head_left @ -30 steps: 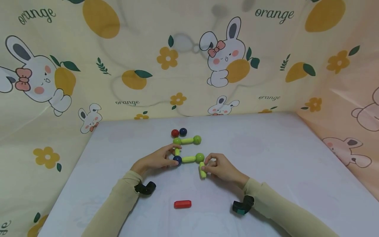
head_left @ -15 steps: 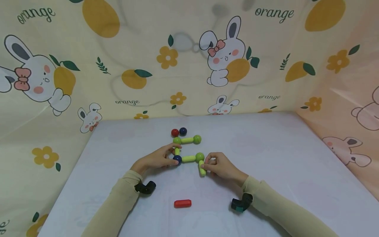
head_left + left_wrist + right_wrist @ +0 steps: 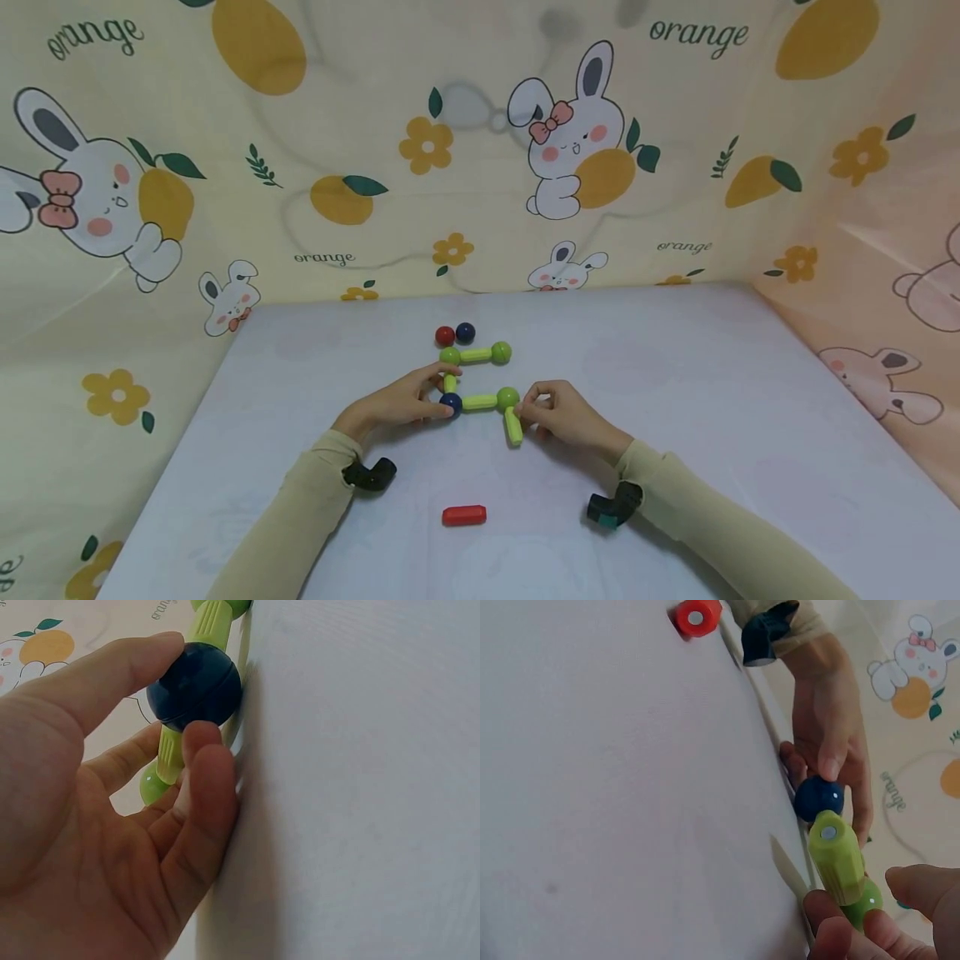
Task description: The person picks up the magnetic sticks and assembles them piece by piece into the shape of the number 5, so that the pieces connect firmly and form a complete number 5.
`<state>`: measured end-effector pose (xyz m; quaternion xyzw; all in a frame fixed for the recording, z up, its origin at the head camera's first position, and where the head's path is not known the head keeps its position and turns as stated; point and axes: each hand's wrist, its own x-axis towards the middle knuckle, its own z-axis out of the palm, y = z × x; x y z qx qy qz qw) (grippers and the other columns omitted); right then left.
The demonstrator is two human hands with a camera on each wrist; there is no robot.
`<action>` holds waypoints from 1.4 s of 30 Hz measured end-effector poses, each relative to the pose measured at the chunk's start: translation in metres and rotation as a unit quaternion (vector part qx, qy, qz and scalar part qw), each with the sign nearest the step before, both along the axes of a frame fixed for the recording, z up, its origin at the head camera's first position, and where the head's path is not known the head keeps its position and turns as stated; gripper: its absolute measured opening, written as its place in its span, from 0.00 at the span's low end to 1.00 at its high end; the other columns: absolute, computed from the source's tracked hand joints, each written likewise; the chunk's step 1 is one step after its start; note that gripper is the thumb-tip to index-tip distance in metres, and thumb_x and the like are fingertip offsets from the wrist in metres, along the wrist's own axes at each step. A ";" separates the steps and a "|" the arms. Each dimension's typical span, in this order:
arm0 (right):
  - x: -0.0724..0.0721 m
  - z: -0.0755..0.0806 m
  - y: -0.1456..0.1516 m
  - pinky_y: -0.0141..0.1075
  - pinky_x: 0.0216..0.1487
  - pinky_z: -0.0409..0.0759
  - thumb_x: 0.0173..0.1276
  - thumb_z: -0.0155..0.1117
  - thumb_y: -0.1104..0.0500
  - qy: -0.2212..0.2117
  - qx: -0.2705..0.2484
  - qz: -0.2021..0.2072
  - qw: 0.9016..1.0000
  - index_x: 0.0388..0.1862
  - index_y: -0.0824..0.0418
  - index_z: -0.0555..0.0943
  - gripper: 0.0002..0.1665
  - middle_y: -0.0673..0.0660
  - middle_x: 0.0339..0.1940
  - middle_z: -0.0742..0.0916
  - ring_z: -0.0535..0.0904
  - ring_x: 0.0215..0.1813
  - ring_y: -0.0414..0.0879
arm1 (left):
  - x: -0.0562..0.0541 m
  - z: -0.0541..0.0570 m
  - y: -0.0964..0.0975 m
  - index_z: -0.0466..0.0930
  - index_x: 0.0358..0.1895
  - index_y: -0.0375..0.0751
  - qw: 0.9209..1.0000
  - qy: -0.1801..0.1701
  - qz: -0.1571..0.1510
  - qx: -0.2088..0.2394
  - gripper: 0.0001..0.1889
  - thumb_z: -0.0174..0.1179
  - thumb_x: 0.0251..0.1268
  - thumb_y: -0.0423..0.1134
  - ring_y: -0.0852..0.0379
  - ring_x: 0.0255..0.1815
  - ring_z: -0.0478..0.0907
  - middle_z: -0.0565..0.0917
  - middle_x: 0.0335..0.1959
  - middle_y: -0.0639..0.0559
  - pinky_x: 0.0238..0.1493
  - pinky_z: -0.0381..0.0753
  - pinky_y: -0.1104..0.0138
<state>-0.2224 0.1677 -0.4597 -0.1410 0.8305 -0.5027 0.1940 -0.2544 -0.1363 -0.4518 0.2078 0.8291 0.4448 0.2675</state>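
My left hand holds the dark blue ball, its thumb on top and other fingers along the yellow-green rod behind it. That rod leads to a green ball at the back. Another yellow-green rod joins the blue ball to a green ball on the right. From this ball a third yellow-green rod points toward me, a silvery disc in its free end. My right hand stays beside that ball, fingertips close to it; in the right wrist view the thumb stands apart from ball and rod.
At the back another yellow-green rod ends in a green ball. Behind are a loose red ball and a dark blue ball. A red rod lies nearer me on the white table.
My right hand's fingers have slid from the near rod up toward the green ball, baring more of the rod. That rod has swung slightly. The left hand keeps its place.
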 end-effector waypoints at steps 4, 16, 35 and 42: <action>-0.003 0.002 0.003 0.30 0.26 0.73 0.74 0.61 0.55 -0.001 -0.006 -0.003 1.000 0.39 0.67 0.78 0.14 0.60 0.32 0.91 0.74 0.23 0.39 | 0.000 0.000 0.001 0.62 0.75 0.48 1.000 0.002 -0.004 0.004 0.34 0.65 0.69 0.40 0.55 0.27 0.72 0.71 0.59 0.40 0.30 0.73 0.68; -0.017 0.013 0.006 0.33 0.29 0.78 0.76 0.60 0.54 0.013 -0.022 -0.043 0.999 0.42 0.68 0.79 0.15 0.65 0.40 0.91 0.79 0.27 0.44 | -0.001 -0.001 0.003 0.62 0.74 0.47 1.000 0.008 -0.005 0.009 0.33 0.64 0.68 0.37 0.57 0.24 0.71 0.72 0.57 0.40 0.29 0.74 0.68; -0.043 0.001 0.001 0.32 0.34 0.78 0.76 0.61 0.55 0.005 -0.036 0.061 0.997 0.59 0.65 0.80 0.19 0.61 0.53 0.84 0.81 0.39 0.45 | 0.002 0.000 0.002 0.62 0.74 0.51 1.000 0.002 0.008 -0.007 0.33 0.64 0.68 0.38 0.56 0.26 0.71 0.71 0.59 0.42 0.30 0.74 0.69; -0.045 -0.003 0.004 0.33 0.39 0.76 0.74 0.63 0.56 0.013 -0.019 0.101 0.995 0.61 0.62 0.81 0.20 0.62 0.59 0.84 0.79 0.43 0.45 | 0.002 -0.001 0.002 0.63 0.74 0.53 1.000 0.000 0.010 -0.003 0.33 0.65 0.68 0.40 0.55 0.26 0.72 0.71 0.59 0.42 0.31 0.74 0.67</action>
